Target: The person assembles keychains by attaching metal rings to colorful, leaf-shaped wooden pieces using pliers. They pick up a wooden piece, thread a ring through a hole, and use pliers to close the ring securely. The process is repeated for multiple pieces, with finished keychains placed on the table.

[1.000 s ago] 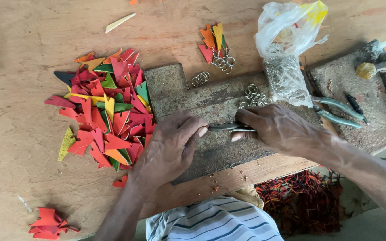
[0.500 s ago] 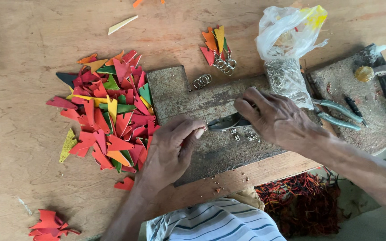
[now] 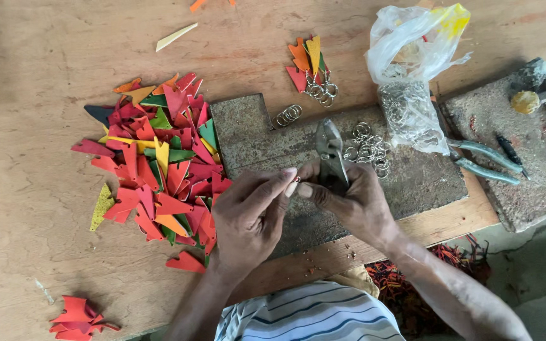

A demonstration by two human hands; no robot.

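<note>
Nearest to us, at six o'clock, we see a striped shirt (image 3: 314, 316) and both forearms rising from it. Our left hand (image 3: 251, 211) pinches something small and red between thumb and fingertips, its grip narrow; what the piece is we cannot tell. Our right hand (image 3: 349, 202), touching the left at the fingertips, is closed around the handles of grey pliers (image 3: 331, 155), whose nose points toward twelve o'clock. Both hands hover over a worn metal slab (image 3: 406, 183) set on the wooden table (image 3: 33, 76).

At nine o'clock from the hands lies a heap of coloured cut-out pieces (image 3: 159, 161), mostly red with orange, yellow and green. At seven o'clock, near the table edge, sits a small red cluster (image 3: 77, 316). At four o'clock, below the table, we make out a mass of red scraps (image 3: 424, 284).

Just beyond the pliers, at one o'clock, loose metal rings (image 3: 368, 148) lie on the slab, with a few more rings (image 3: 287, 115) at eleven o'clock. At three o'clock a second pair of pliers (image 3: 485, 161) rests beside a rough block (image 3: 507, 126).

Farther off, at one o'clock, stands a plastic bag (image 3: 412, 82) holding rings, and at twelve o'clock finished pieces with rings attached (image 3: 311, 66).
</note>
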